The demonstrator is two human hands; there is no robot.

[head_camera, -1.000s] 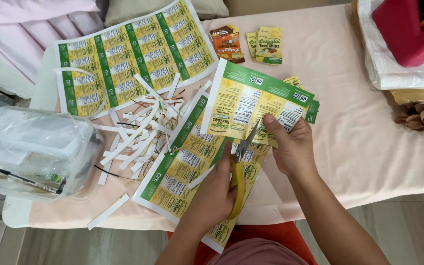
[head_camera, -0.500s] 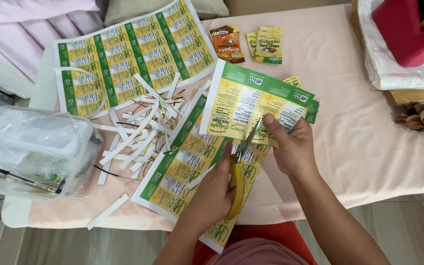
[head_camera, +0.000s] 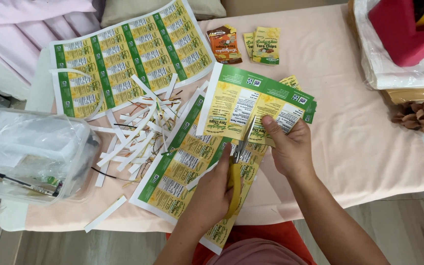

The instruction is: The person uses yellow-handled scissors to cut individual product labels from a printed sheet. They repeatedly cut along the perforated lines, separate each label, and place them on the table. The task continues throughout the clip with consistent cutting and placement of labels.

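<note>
My left hand (head_camera: 212,189) grips yellow-handled scissors (head_camera: 235,167), whose blades point up into a green and yellow strip of printed labels (head_camera: 251,100). My right hand (head_camera: 288,147) pinches the lower edge of that strip, thumb on top, and holds it just above the table. Under both hands lies a larger label sheet (head_camera: 177,167), running diagonally and hanging over the table's front edge.
Another uncut label sheet (head_camera: 123,54) lies at the back left, with several white paper offcuts (head_camera: 133,132) in front of it. A clear plastic box (head_camera: 30,157) sits at left. Small snack packets (head_camera: 263,44) lie at the back, a red tape dispenser (head_camera: 403,29) at far right.
</note>
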